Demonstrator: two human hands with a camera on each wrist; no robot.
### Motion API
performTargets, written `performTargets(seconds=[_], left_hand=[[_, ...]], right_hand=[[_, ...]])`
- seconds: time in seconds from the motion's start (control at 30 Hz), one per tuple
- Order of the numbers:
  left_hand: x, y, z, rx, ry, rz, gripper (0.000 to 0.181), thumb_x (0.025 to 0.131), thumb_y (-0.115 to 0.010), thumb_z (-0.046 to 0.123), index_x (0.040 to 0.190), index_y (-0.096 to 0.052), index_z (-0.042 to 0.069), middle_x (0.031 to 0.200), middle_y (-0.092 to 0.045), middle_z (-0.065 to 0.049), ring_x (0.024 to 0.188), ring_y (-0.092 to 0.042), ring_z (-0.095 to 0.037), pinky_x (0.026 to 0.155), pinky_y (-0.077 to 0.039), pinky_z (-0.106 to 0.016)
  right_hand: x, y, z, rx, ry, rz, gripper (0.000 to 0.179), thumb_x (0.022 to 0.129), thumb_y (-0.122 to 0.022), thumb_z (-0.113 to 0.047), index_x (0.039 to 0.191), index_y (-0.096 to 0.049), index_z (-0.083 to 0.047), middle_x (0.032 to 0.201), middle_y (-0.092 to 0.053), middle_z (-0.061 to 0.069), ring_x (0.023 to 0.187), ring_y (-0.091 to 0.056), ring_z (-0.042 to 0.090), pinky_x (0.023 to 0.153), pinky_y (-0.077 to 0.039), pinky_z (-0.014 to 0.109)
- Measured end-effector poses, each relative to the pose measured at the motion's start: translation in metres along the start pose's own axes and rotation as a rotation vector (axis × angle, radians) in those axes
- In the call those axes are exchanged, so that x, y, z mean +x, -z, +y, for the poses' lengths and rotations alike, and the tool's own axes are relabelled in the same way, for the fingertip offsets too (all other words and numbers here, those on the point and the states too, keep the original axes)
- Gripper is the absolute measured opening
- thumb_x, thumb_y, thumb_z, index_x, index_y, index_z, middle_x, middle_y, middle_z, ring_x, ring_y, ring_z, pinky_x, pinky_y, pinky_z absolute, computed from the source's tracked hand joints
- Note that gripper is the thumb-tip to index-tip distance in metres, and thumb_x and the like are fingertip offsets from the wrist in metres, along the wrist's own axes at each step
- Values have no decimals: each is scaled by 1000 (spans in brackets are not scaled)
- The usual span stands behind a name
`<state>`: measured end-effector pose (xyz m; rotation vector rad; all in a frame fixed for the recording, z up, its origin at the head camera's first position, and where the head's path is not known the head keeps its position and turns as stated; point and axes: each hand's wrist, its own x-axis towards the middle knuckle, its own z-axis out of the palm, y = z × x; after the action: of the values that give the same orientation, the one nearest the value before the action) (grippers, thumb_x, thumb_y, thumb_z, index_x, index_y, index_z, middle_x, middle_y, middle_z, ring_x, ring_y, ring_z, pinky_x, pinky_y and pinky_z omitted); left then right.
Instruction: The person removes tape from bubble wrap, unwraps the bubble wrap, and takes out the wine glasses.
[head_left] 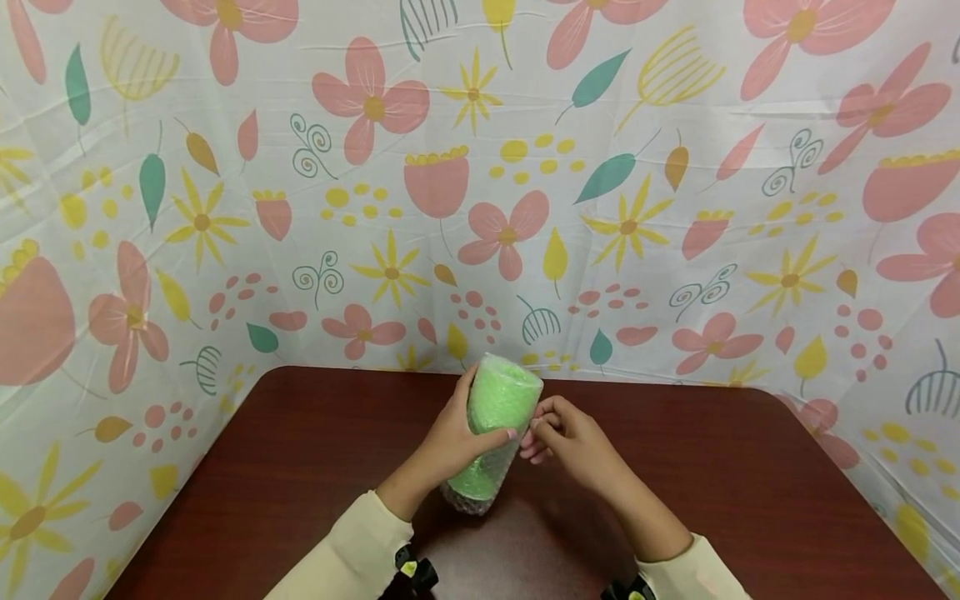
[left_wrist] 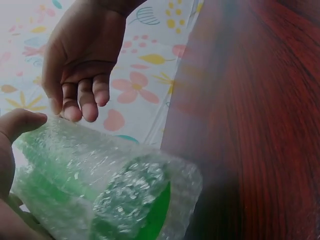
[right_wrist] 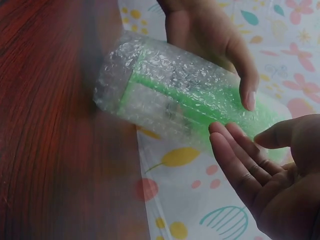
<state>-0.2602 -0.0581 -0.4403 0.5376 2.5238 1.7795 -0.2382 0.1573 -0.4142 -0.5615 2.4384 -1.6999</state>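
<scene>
A bright green cylinder (head_left: 504, 398) is wrapped in clear bubble wrap (left_wrist: 187, 192) and stands tilted above the table. The wrap reaches past its lower end in a loose, crumpled collar. My left hand (head_left: 453, 442) grips the wrapped cylinder from the left, thumb across its front. At the right side of the roll, my right hand (head_left: 567, 437) pinches the edge of the bubble wrap between thumb and index finger. In the right wrist view the other fingers (right_wrist: 240, 165) extend alongside the wrap. What the green cylinder is cannot be told through the wrap.
A dark reddish-brown wooden table (head_left: 322, 442) lies beneath both hands. Behind it and at its sides hangs a white cloth (head_left: 420, 275) printed with pink, yellow and green flowers and leaves. Black wrist straps (head_left: 411, 573) show at the cream sleeves (head_left: 345, 546).
</scene>
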Motion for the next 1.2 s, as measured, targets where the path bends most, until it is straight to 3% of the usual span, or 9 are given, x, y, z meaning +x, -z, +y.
performTargets(seconds=[0.23,0.37,0.53,0.73,1.03,1.2], left_hand=[[0,0,1,58,25,68,109,79,-84,45,162,-15,30,159,-36,-6,128,-52,-29,97,-49,-51],[1,0,2,84,43,91,109,78,-84,47,162,-18,28,159,-36,-6,127,-52,-30,99,-48,-52],[1,1,4,94,62,96,108,78,-84,48,162,-19,28,159,-36,-6,126,-52,-30,98,-48,-53],[1,0,4,118,57,99,107,79,-84,47,162,-20,27,159,-36,-8,126,-52,-31,98,-49,-53],[-1,0,4,112,47,91,106,79,-84,45,162,-20,27,158,-36,-10,125,-53,-32,97,-49,-53],[-2,0,4,111,41,101,106,79,-84,46,162,-22,26,156,-38,-11,124,-53,-33,95,-50,-54]], right_hand=[[2,0,3,-66,-6,-6,20,107,-49,-11,118,-44,4,103,-72,22,92,-74,34,73,-61,35],[1,1,0,-102,-17,10,19,107,-51,-14,116,-49,2,97,-73,18,86,-73,30,73,-61,38],[0,1,-2,-137,-20,32,21,106,-53,-19,116,-53,0,87,-71,14,78,-71,24,71,-60,40],[0,1,-2,-133,-21,38,21,106,-53,-19,115,-54,0,87,-72,13,81,-72,30,70,-59,33],[0,2,1,-150,-32,43,23,105,-55,-20,115,-54,0,96,-76,12,90,-73,32,77,-60,40],[0,1,1,-180,-43,60,18,105,-56,-21,111,-57,-4,89,-75,8,87,-73,29,77,-60,40]])
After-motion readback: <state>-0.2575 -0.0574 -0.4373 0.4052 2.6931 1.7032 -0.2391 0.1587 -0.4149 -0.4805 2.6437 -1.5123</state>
